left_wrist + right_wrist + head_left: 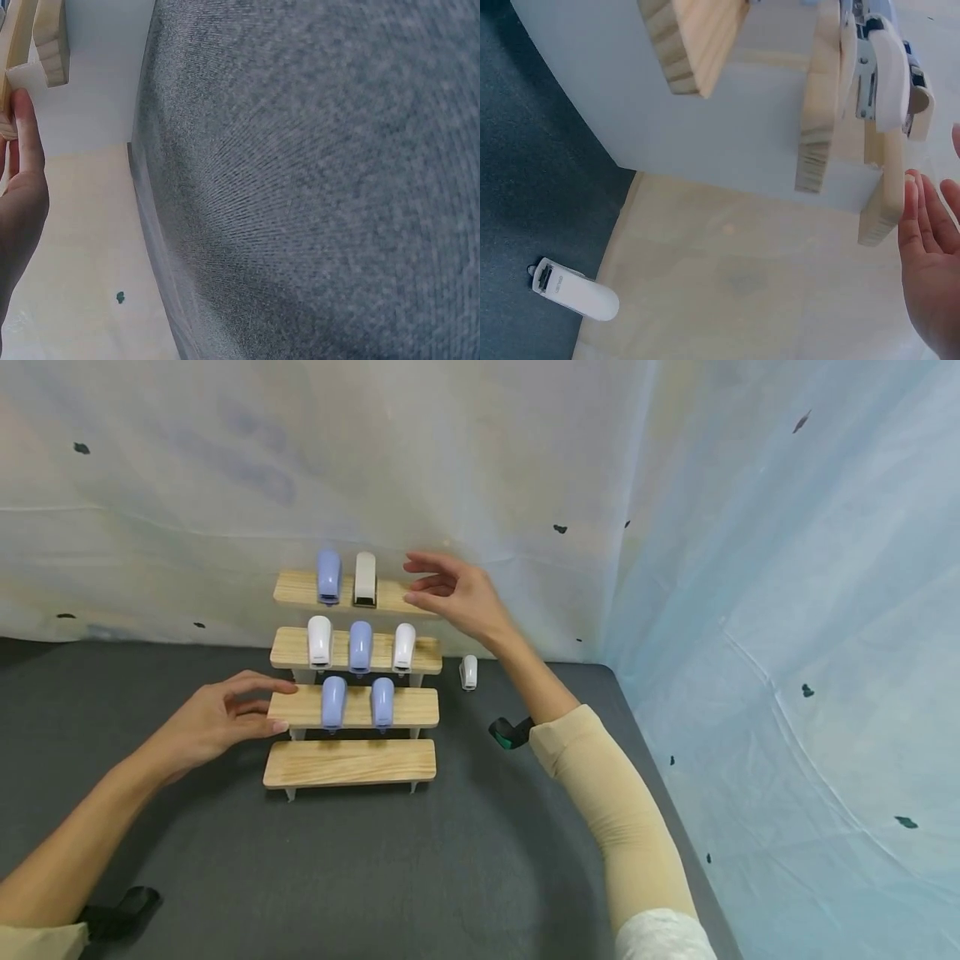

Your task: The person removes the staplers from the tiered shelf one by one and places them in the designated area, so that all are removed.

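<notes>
A four-tier wooden display rack (pixel 351 763) stands on the dark table, with small lavender and white staplers on its upper three tiers. At its left side, my left hand (pixel 217 714) holds the end of the second tier from the bottom between thumb and fingers; the left wrist view shows that hand (pixel 22 187) against the board's end. My right hand (pixel 461 597) is at the right end of the top tier, fingers gently bent and fingertips right at the board. On that tier sit a lavender stapler (pixel 328 575) and a white stapler (pixel 365 578).
A lone white stapler (pixel 468 672) lies on the table to the right of the rack. A pale patterned curtain (pixel 480 460) hangs behind, and another light sheet (pixel 787 677) along the right edge. The bottom tier carries no stapler.
</notes>
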Motion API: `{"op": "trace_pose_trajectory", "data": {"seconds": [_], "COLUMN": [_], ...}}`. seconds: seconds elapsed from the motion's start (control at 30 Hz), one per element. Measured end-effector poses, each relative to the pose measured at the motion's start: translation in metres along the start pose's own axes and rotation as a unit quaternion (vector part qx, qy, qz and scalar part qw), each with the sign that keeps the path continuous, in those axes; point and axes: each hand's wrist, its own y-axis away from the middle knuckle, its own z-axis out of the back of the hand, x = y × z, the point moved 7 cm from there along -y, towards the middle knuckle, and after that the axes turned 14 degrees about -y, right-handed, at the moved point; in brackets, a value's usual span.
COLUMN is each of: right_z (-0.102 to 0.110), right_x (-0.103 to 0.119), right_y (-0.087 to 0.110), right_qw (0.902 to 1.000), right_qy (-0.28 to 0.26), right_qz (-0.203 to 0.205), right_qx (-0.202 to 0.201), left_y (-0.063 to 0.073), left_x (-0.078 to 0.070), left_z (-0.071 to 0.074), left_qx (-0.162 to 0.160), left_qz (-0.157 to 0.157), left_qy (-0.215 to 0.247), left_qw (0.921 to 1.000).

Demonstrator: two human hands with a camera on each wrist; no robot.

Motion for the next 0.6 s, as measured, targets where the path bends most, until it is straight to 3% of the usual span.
{"op": "trace_pose_trajectory", "data": {"seconds": [0.33,0.6], "right_z": [-0.008,-0.013], "right_x": [-0.023,-0.024], "right_y": [-0.026,-0.031], "right_qw": [0.9991,0.9982], "right_qy": [0.030,0.052], "right_qz": [0.013,0.007], "right_qx": [0.026,0.027], "left_y": [0.002,-0.002], "left_x": [0.001,0.000], "left_z": [0.000,0.000], "left_qx": [0.002,0.005], "left_qz": [0.004,0.016], "left_qy": [0.000,-0.011], "left_qw": [1.0000,0.9998]}}
